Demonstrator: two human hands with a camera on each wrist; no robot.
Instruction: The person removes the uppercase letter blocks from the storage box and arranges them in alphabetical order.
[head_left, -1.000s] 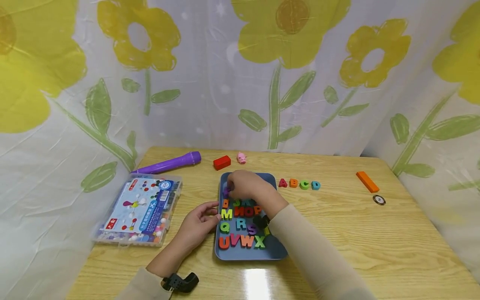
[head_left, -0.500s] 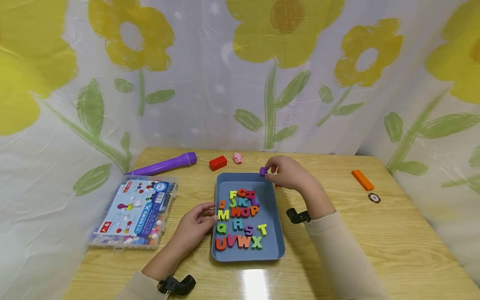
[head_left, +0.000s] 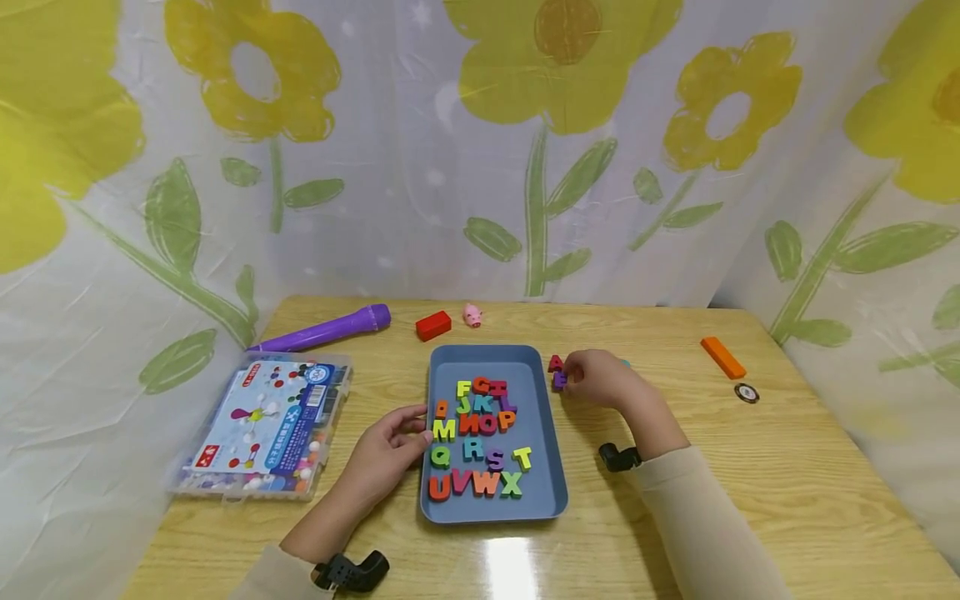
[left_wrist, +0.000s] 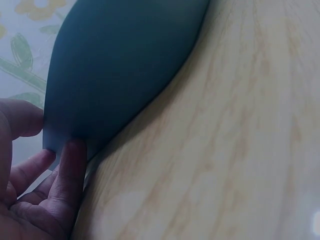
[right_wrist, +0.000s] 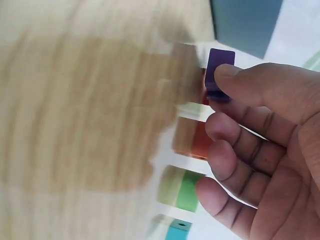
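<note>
My right hand pinches a purple letter E between thumb and fingers, just right of the blue-grey tray. Beside it on the table is a red letter A. An orange letter, a green letter and a teal letter sit under that hand, mostly hidden in the head view. My left hand holds the tray's left wall, thumb at the rim and other fingers against the outside. Inside the tray lie several coloured letters, among them a yellow M and a green X.
A clear box of model parts stands on the left, with a purple toy microphone behind it. Along the back lie a red block and a pink pig. At right are an orange block and a round chip.
My right hand has taken the purple E out of the tray's upper left, carried it right past the tray's rim, and lowered it near the A. The left hand stays on the tray.
</note>
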